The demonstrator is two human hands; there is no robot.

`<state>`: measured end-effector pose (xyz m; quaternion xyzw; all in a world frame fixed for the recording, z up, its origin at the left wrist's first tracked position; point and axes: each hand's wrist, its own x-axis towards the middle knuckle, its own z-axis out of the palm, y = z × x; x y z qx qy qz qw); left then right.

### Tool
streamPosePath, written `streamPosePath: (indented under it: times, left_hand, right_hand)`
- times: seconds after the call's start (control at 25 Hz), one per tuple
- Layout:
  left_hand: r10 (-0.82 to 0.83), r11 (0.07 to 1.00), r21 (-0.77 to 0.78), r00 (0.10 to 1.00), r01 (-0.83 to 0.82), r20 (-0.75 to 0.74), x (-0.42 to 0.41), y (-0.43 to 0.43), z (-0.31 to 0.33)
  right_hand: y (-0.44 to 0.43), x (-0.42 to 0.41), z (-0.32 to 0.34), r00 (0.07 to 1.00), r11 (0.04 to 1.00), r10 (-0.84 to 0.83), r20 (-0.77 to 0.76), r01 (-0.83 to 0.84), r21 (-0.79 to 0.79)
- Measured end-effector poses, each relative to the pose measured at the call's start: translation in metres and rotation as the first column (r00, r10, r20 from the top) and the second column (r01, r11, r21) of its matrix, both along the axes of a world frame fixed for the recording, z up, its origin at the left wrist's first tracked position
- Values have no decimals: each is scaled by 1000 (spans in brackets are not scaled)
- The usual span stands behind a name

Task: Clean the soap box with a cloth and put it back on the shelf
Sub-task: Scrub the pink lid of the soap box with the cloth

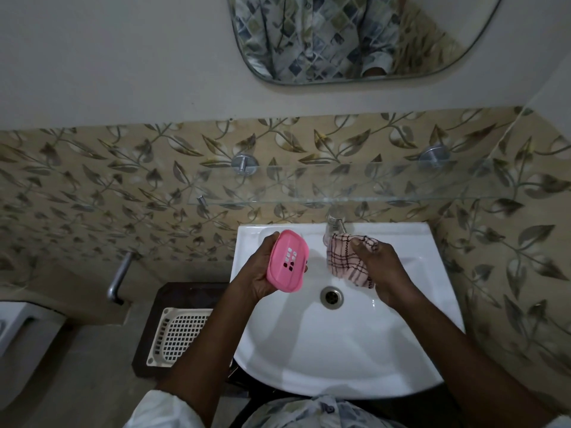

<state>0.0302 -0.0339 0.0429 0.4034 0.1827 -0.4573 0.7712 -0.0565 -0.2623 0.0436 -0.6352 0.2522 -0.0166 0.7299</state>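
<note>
Head view, steeply down over sink point(432, 242).

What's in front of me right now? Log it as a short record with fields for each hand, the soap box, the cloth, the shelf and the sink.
left hand: grips the soap box
right hand: holds the cloth bunched, near the tap
soap box: pink, tilted, slotted face toward the camera, over the sink
cloth: checked, apart from the soap box
shelf: glass, on the tiled wall above the sink
task stage: soap box not yet on the shelf
</note>
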Motion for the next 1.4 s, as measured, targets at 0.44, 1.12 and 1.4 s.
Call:
streamPosePath:
  times: [0.44, 1.12, 1.4]
  left_hand:
    - [53, 990, -126, 998, -57, -31, -22, -25, -5]
    - [-10, 999, 46, 1000, 11, -22, -20, 8, 4]
    - [-107, 993, -54, 990, 103, -88, -23, -8, 2]
  right_hand:
    - [59, -18, 23, 745, 321, 655, -130, -430, -844]
    - [12, -13, 12, 999, 994, 43, 8, -42, -97]
    - [77, -38, 16, 690, 397, 715, 112, -269, -878]
